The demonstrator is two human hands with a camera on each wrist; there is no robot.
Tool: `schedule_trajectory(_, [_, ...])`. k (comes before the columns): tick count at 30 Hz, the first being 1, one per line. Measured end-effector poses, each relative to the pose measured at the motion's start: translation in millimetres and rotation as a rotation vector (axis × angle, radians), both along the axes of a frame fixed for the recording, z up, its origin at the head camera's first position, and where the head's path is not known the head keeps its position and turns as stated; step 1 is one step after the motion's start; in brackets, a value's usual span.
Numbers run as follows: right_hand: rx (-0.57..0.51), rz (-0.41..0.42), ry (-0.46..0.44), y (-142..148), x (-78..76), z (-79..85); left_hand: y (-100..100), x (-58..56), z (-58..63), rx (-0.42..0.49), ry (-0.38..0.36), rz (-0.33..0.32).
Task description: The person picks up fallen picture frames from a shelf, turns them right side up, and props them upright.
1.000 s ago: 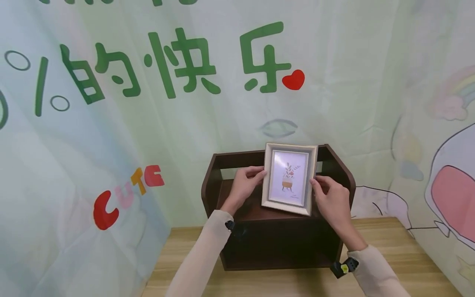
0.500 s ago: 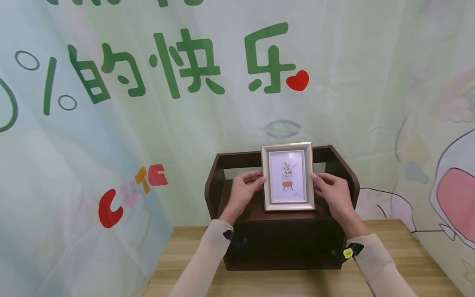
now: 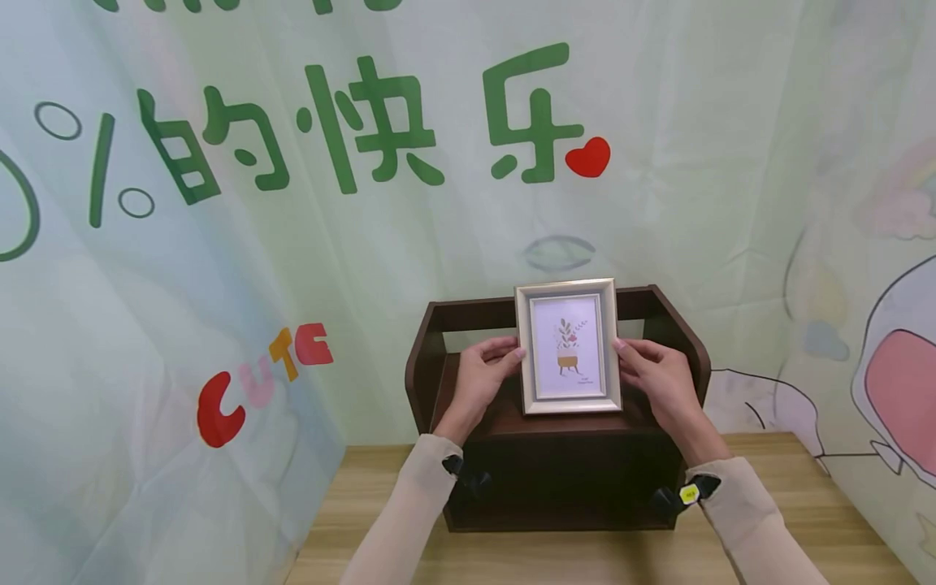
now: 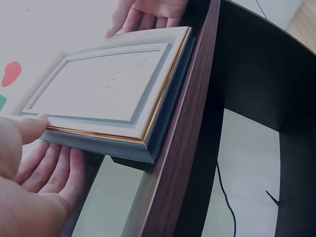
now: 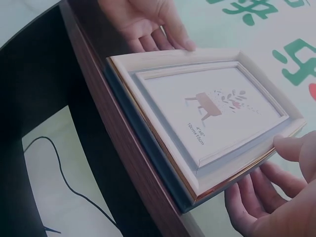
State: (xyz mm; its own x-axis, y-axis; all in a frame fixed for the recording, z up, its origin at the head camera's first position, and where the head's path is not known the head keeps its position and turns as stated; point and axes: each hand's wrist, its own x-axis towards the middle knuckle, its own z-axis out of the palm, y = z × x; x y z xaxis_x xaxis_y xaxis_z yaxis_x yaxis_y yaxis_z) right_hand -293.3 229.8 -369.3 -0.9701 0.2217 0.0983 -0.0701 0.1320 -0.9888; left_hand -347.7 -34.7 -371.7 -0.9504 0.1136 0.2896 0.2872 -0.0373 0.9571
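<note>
A picture frame [image 3: 569,345] with a pale gold border and a potted-plant print stands on the upper shelf of a dark brown wooden rack [image 3: 559,479]. My left hand [image 3: 483,378] holds its left edge, thumb on the front and fingers behind. On the opposite edge, my right hand [image 3: 658,382] grips it the same way. In the left wrist view the lower edge of the picture frame [image 4: 113,89] lies along the shelf board. The right wrist view has the picture frame [image 5: 207,118] between both hands, with size lettering on the print.
The rack stands on a wood-grain table [image 3: 380,496], against a printed fabric backdrop [image 3: 409,236] with green characters and a red heart. Rack side panels [image 3: 424,366] rise on both sides of the hands. A thin black cord [image 5: 64,173] shows through the rack's lower opening.
The picture frame has turned from a slight tilt to nearly upright and shifted a little left on the shelf. Both hands have kept hold of its edges. In the last half second little has moved.
</note>
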Motion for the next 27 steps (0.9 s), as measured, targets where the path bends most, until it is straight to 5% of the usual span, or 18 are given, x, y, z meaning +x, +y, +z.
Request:
schedule_trajectory(7, [0.192, -0.072, 0.027, -4, 9.7, 7.6, -5, 5.3, 5.9, -0.131, 0.070, 0.072])
schedule_trajectory(16, [0.522, -0.103, 0.224, 4, 57.7, 15.2, -35, 37.8, 30.1, -0.470, 0.254, 0.122])
schedule_trajectory(22, [0.594, -0.119, 0.394, 20, 82.4, 19.8, -62, 58.4, 45.8, -0.611, 0.502, 0.170])
schedule_trajectory(27, [0.672, -0.209, 0.612, 39, 90.9, 17.6, -94, 74.3, 48.5, -0.834, 0.785, 0.327])
